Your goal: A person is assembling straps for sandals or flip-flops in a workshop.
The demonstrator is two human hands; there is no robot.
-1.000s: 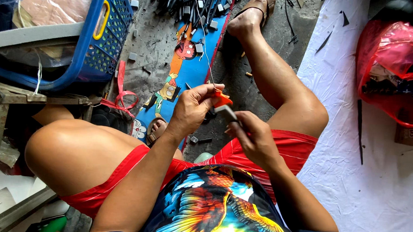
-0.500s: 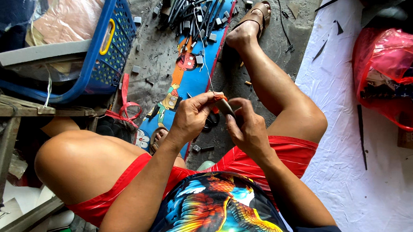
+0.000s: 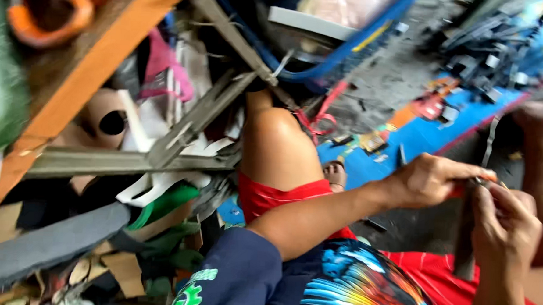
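Over at the left, a heap of scraps (image 3: 128, 225) sprawls under a slanting metal frame (image 3: 181, 130). Blue mat (image 3: 425, 138) lies on the ground past the knee, dark strips scattered along its far edge. Left hand (image 3: 429, 177) pinches a small orange tool (image 3: 478, 178); right hand (image 3: 506, 221), fingers pressed together, grips a dark strip (image 3: 465, 240) hanging between both hands.

The strap (image 3: 465, 240) in the hands looks matt, dark and rubbery. Shorts (image 3: 269, 198) are red cloth, the basket (image 3: 349, 46) glossy blue plastic, the floor (image 3: 390, 84) rough grey concrete.
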